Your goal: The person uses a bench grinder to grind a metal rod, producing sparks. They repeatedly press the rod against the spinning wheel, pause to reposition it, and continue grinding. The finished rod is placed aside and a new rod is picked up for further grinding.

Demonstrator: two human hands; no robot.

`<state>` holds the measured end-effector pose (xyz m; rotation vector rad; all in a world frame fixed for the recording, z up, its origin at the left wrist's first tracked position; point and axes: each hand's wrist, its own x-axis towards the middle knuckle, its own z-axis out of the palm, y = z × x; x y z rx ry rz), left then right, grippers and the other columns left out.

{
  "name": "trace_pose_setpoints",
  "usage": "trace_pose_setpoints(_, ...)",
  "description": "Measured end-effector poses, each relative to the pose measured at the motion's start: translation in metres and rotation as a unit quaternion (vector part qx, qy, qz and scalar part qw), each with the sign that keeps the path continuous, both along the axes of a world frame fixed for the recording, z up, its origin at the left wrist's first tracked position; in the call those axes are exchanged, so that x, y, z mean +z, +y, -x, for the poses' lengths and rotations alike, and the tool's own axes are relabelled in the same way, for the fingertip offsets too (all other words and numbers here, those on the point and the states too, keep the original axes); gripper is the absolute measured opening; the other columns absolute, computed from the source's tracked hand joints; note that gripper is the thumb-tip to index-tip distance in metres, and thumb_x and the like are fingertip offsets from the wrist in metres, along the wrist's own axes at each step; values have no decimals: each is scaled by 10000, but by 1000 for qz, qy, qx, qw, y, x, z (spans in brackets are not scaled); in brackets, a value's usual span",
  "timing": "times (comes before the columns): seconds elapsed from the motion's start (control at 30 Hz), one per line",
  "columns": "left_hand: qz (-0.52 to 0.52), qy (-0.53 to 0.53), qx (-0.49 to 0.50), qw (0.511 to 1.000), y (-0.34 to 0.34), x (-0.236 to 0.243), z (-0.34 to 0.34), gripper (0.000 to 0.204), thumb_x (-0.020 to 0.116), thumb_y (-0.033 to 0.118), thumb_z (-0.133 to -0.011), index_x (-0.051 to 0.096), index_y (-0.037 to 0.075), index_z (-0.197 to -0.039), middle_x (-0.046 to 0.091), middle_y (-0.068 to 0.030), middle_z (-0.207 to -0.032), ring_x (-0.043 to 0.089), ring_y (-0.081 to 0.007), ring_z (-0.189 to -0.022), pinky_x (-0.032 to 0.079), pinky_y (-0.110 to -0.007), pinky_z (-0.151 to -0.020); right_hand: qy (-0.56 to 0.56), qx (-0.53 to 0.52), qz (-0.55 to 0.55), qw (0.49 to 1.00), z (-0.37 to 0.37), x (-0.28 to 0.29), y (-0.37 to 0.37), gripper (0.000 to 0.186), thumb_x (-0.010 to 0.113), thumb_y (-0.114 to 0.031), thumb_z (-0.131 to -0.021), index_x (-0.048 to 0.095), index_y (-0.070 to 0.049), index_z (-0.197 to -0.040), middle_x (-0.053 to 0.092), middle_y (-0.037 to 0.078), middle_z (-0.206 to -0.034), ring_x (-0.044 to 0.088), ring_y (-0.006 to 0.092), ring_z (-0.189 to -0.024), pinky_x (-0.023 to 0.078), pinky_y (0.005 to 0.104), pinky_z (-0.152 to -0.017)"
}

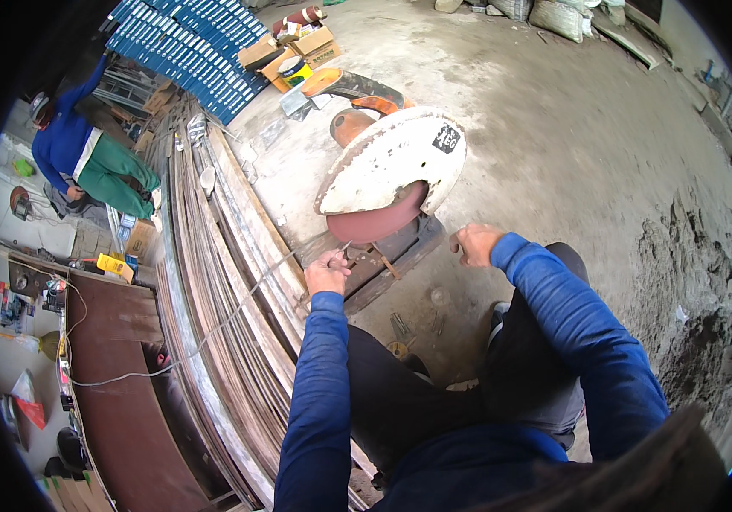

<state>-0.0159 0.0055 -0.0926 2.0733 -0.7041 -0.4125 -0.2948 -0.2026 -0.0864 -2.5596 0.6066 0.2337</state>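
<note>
A cut-off saw with a worn white guard (392,162) stands on the floor in front of me. Its reddish-brown disc (374,220) shows below the guard, above a dark base (413,243). My left hand (328,273) is closed at the left side of the base, beside the disc. A thin, pale tip sticks up from its fingers, too small to name. To the right of the base, my right hand (475,244) hangs in the air with curled fingers, apart from the saw. Whatever it may hold is hidden.
Long metal bars (212,282) lie stacked along my left, with a thin grey cable or rod (212,334) across them. A co-worker in blue and green (84,145) is beyond them. Blue stacked goods (191,51) and cardboard boxes (315,47) stand at the back. Rubble (690,282) lies right.
</note>
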Motion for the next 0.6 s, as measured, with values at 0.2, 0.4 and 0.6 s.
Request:
trace_pose_setpoints(0.2, -2, -15, 22, 1000, -3, -4, -2, 161, 602, 81, -940, 715, -12, -1008, 688, -89, -728, 646, -128, -552, 493, -278, -492, 17, -11, -1, 1000, -3, 3, 1, 306, 711, -169, -714, 710, -84, -1009, 703, 182, -965, 671, 342, -957, 536, 423, -827)
trace_pose_setpoints(0.4, 12, -8, 26, 1000, -2, -6, -5, 153, 602, 76, -937, 701, -22, -998, 684, -98, -737, 641, -131, -547, 496, -275, -494, 10, 4, 4, 1000, -4, 5, 1, 325, 705, -165, -719, 714, -88, -1034, 706, 178, -969, 671, 337, -965, 536, 418, -837)
trace_pose_setpoints(0.6, -5, -24, 43, 999, -5, -8, -8, 161, 619, 106, -931, 715, -7, -995, 698, -103, -721, 659, -146, -545, 508, -298, -520, 21, -1, 3, 1000, -5, 3, 0, 331, 694, -160, -725, 713, -94, -1049, 709, 169, -975, 672, 327, -969, 534, 413, -849)
